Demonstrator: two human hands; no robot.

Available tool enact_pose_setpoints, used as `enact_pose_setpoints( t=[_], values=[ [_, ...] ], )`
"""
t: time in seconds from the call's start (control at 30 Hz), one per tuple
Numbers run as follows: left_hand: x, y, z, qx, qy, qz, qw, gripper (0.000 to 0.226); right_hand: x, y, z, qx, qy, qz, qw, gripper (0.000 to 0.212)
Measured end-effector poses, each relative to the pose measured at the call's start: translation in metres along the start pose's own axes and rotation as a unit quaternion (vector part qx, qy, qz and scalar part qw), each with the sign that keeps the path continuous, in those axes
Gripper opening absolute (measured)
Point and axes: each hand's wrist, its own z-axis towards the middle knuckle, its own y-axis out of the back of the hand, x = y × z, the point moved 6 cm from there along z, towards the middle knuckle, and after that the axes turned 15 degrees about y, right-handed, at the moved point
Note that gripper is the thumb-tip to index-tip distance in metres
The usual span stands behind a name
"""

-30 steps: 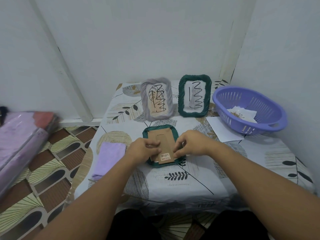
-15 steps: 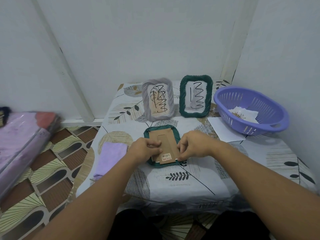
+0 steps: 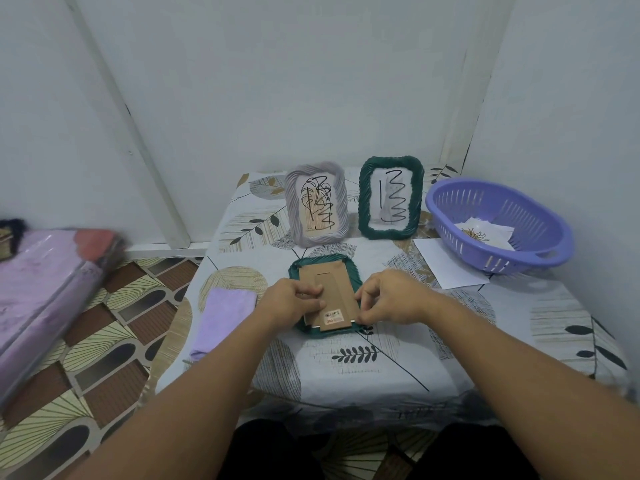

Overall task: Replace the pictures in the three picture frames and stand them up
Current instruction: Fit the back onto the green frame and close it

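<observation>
A green woven picture frame (image 3: 350, 271) lies face down on the table, its brown cardboard back (image 3: 332, 289) with a barcode sticker facing up. My left hand (image 3: 290, 301) rests on the left side of that back, fingers curled on the cardboard. My right hand (image 3: 389, 299) pinches the frame's right lower edge. Behind them two frames stand upright: a grey woven frame (image 3: 316, 204) and a green woven frame (image 3: 391, 197), each holding a sheet with black scribbles.
A purple plastic basket (image 3: 498, 225) with a printed paper inside sits at the right, partly on a white sheet (image 3: 446, 266). A folded lilac cloth (image 3: 221, 315) lies at the table's left edge. A pink wrapped mattress (image 3: 45, 292) is on the floor to the left.
Both hands stay on the face-down frame; the fingers have shifted slightly along its cardboard back. The view has tilted a little.
</observation>
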Motion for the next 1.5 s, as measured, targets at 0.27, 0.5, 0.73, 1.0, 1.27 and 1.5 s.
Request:
enact_pose_setpoints(
  t=[0.27,0.5,0.73,1.0,1.27,1.5],
  values=[
    [-0.002,0.0,-0.003,0.003,0.004,-0.007,1.0,0.03,0.001,-0.002,-0.001,-0.023,-0.006,0.016,1.0,0.01],
    [-0.004,0.001,-0.007,0.0,0.008,-0.003,1.0,0.03,-0.007,-0.003,-0.002,-0.034,-0.025,0.054,0.998,0.01],
    [-0.003,0.001,-0.004,-0.009,0.007,-0.008,1.0,0.033,-0.009,-0.005,-0.01,-0.127,-0.047,0.214,0.967,0.016],
    [-0.003,0.022,-0.021,-0.207,-0.046,0.061,0.975,0.035,-0.029,-0.013,-0.007,-0.24,-0.111,0.197,0.944,0.019],
    [0.008,0.029,-0.015,-0.189,0.007,0.113,0.975,0.012,-0.03,-0.016,0.0,-0.237,-0.159,0.174,0.943,0.008],
    [0.005,0.031,-0.016,-0.151,0.019,0.088,0.985,0.019,-0.023,-0.011,0.004,-0.292,-0.16,0.212,0.919,0.004]
  ],
)
